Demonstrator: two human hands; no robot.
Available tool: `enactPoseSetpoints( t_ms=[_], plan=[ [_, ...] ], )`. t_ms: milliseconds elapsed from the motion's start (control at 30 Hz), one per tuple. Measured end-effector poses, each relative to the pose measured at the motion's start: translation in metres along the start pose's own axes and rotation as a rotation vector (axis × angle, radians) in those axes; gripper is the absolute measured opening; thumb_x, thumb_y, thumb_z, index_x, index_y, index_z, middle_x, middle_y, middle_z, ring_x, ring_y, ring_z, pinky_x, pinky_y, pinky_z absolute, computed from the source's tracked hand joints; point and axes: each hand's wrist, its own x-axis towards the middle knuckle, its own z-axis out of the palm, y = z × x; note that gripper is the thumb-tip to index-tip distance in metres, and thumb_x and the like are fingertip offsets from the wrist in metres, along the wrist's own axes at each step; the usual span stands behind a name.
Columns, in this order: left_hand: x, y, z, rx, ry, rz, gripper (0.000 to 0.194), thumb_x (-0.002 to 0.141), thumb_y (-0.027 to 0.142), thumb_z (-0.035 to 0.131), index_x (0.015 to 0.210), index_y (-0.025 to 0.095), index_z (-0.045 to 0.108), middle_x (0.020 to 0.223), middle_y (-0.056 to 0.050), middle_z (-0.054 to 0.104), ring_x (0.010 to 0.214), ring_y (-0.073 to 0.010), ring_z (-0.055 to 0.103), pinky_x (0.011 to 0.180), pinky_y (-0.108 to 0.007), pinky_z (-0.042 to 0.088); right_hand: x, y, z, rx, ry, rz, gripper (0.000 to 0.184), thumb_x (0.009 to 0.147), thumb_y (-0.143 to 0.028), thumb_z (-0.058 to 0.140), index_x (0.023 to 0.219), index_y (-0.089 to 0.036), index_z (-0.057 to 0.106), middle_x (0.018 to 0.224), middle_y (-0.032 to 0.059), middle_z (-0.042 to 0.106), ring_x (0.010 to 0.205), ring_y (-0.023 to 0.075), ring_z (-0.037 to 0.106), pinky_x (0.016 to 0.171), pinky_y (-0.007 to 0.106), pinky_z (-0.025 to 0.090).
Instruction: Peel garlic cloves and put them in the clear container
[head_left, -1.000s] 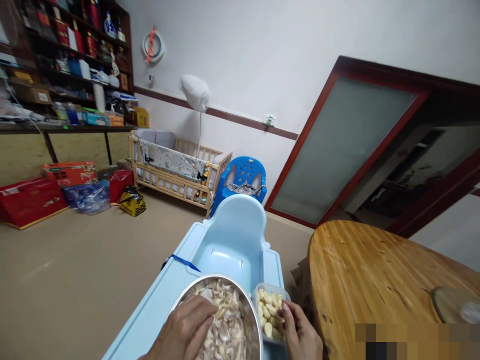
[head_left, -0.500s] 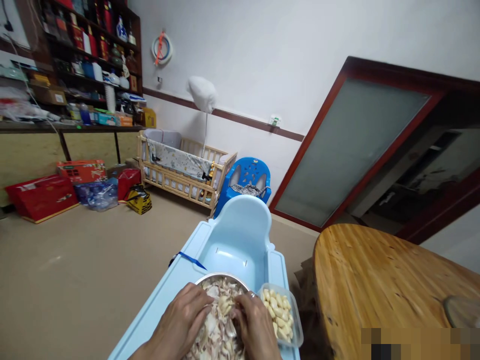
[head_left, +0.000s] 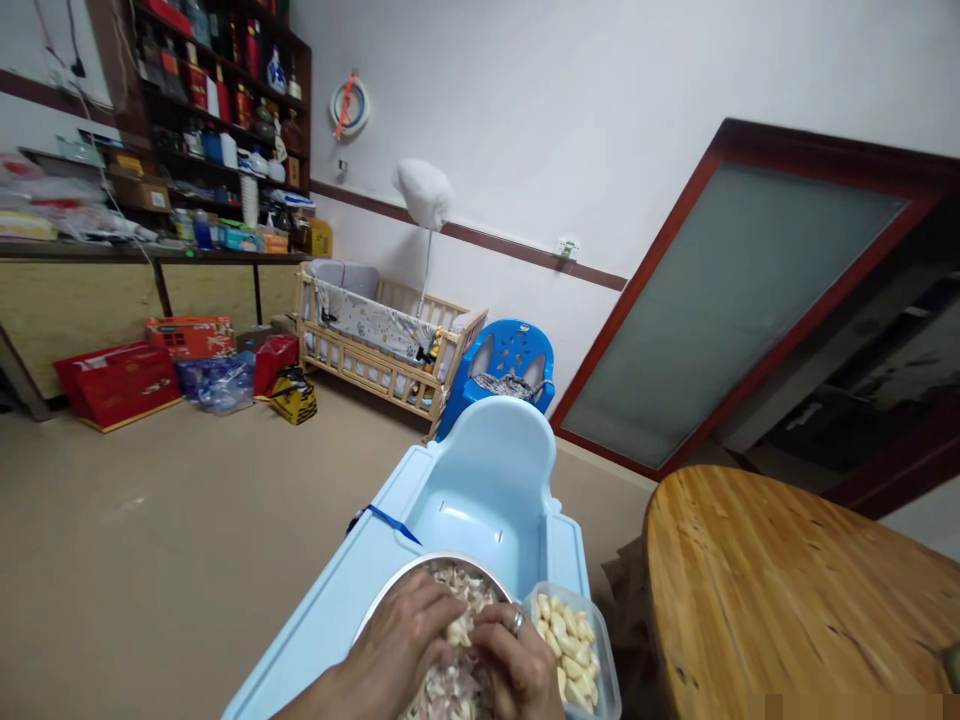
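A metal bowl [head_left: 450, 556] full of garlic with loose papery skins [head_left: 442, 695] sits on the light blue tray of a child's high chair [head_left: 330, 585]. Over it, my left hand [head_left: 405, 640] and my right hand [head_left: 517, 660], which wears a ring, have their fingertips close together. Both are closed on a pale piece of garlic [head_left: 459, 630], partly covered by the fingers. Right beside my right hand stands a clear plastic container [head_left: 609, 672] filled with peeled garlic cloves [head_left: 568, 640].
A wooden table [head_left: 780, 580] stands at the right. Beyond the high chair are a blue child's chair [head_left: 517, 350] and a wooden crib [head_left: 367, 370]. Red boxes and bags [head_left: 124, 385] lie on the floor at the left, below a cluttered counter [head_left: 217, 255].
The view has turned left, so the room appears shifted right. My left hand has come further over the bowl, and my fingers now cover more of the garlic.
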Motion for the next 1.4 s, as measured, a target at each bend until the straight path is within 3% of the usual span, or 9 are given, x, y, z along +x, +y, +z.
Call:
enactPoseSetpoints(
  t_ms=[200, 333, 467, 567, 833, 1000, 1100, 1300, 1400],
  plan=[
    [-0.001, -0.005, 0.008, -0.187, 0.073, 0.026, 0.029, 0.075, 0.008, 0.047, 0.099, 0.015, 0.061, 0.088, -0.009, 0.068, 0.080, -0.0218, 0.062, 0.073, -0.033, 0.050, -0.002, 0.000, 0.003, 0.179, 0.030, 0.200, 0.005, 0.070, -0.018, 0.065, 0.074, -0.022, 0.064, 0.068, 0.0004, 0.065, 0.061, 0.0175, 0.059, 0.057, 0.024, 0.044],
    [0.002, -0.004, 0.009, -0.284, 0.066, 0.018, 0.029, 0.076, 0.009, 0.047, 0.101, 0.016, 0.062, 0.090, -0.009, 0.068, 0.083, -0.0222, 0.064, 0.074, -0.034, 0.051, -0.006, 0.006, 0.014, 0.306, 0.111, 0.275, 0.009, 0.066, -0.026, 0.068, 0.071, -0.021, 0.062, 0.063, -0.0016, 0.061, 0.054, 0.0147, 0.053, 0.051, 0.022, 0.041],
    [0.005, -0.003, 0.008, -0.330, 0.049, 0.075, 0.035, 0.079, 0.012, 0.050, 0.112, 0.019, 0.060, 0.108, -0.011, 0.066, 0.097, -0.0236, 0.061, 0.082, -0.034, 0.049, -0.009, 0.012, 0.027, 0.337, 0.222, 0.280, 0.019, 0.061, -0.034, 0.072, 0.061, -0.020, 0.060, 0.057, -0.0025, 0.057, 0.050, 0.0134, 0.050, 0.047, 0.021, 0.039],
    [0.006, -0.003, 0.006, -0.370, 0.003, 0.085, 0.032, 0.081, 0.016, 0.053, 0.111, 0.022, 0.062, 0.105, -0.008, 0.068, 0.093, -0.0224, 0.063, 0.082, -0.033, 0.049, -0.009, 0.013, 0.031, 0.303, 0.242, 0.240, 0.021, 0.062, -0.036, 0.071, 0.057, -0.020, 0.058, 0.053, -0.0029, 0.056, 0.048, 0.0129, 0.048, 0.046, 0.021, 0.038],
    [-0.002, -0.008, 0.014, -0.266, 0.114, -0.125, 0.035, 0.072, 0.011, 0.051, 0.101, 0.021, 0.066, 0.099, -0.007, 0.069, 0.091, -0.0235, 0.062, 0.080, -0.036, 0.049, -0.011, 0.014, 0.033, 0.215, 0.318, 0.213, 0.024, 0.063, -0.039, 0.070, 0.051, -0.021, 0.059, 0.048, -0.0027, 0.054, 0.045, 0.0129, 0.047, 0.045, 0.022, 0.037],
    [0.001, -0.006, 0.012, -0.254, 0.098, -0.182, 0.039, 0.062, 0.005, 0.046, 0.094, 0.020, 0.062, 0.090, -0.005, 0.069, 0.081, -0.0220, 0.062, 0.072, -0.033, 0.051, -0.011, 0.020, 0.026, 0.581, 0.392, 0.505, 0.020, 0.053, -0.033, 0.077, 0.056, -0.019, 0.062, 0.051, -0.0029, 0.057, 0.048, 0.0131, 0.050, 0.045, 0.021, 0.039],
    [-0.002, -0.006, 0.014, -0.222, 0.103, -0.128, 0.045, 0.060, 0.001, 0.044, 0.098, 0.020, 0.060, 0.091, -0.004, 0.068, 0.083, -0.0209, 0.063, 0.074, -0.032, 0.051, -0.008, 0.020, 0.016, 0.758, 0.452, 0.652, 0.021, 0.051, -0.028, 0.080, 0.061, -0.018, 0.064, 0.052, -0.0032, 0.059, 0.048, 0.0124, 0.052, 0.047, 0.020, 0.041],
    [-0.021, -0.021, 0.043, -0.100, 0.250, 0.128, 0.050, 0.075, 0.007, 0.051, 0.121, 0.025, 0.046, 0.112, -0.008, 0.059, 0.108, -0.0237, 0.052, 0.090, -0.038, 0.045, -0.004, 0.014, 0.007, 0.941, 0.382, 0.659, 0.021, 0.056, -0.030, 0.080, 0.066, -0.019, 0.066, 0.057, -0.0032, 0.060, 0.054, 0.0119, 0.054, 0.054, 0.021, 0.043],
    [-0.019, -0.018, 0.041, -0.087, 0.261, 0.170, 0.045, 0.077, 0.015, 0.056, 0.120, 0.023, 0.048, 0.112, -0.009, 0.057, 0.108, -0.0263, 0.050, 0.090, -0.041, 0.045, -0.004, 0.013, 0.009, 0.913, 0.363, 0.655, 0.023, 0.055, -0.032, 0.080, 0.068, -0.019, 0.066, 0.058, -0.0022, 0.061, 0.054, 0.0131, 0.055, 0.053, 0.022, 0.044]
  ],
)
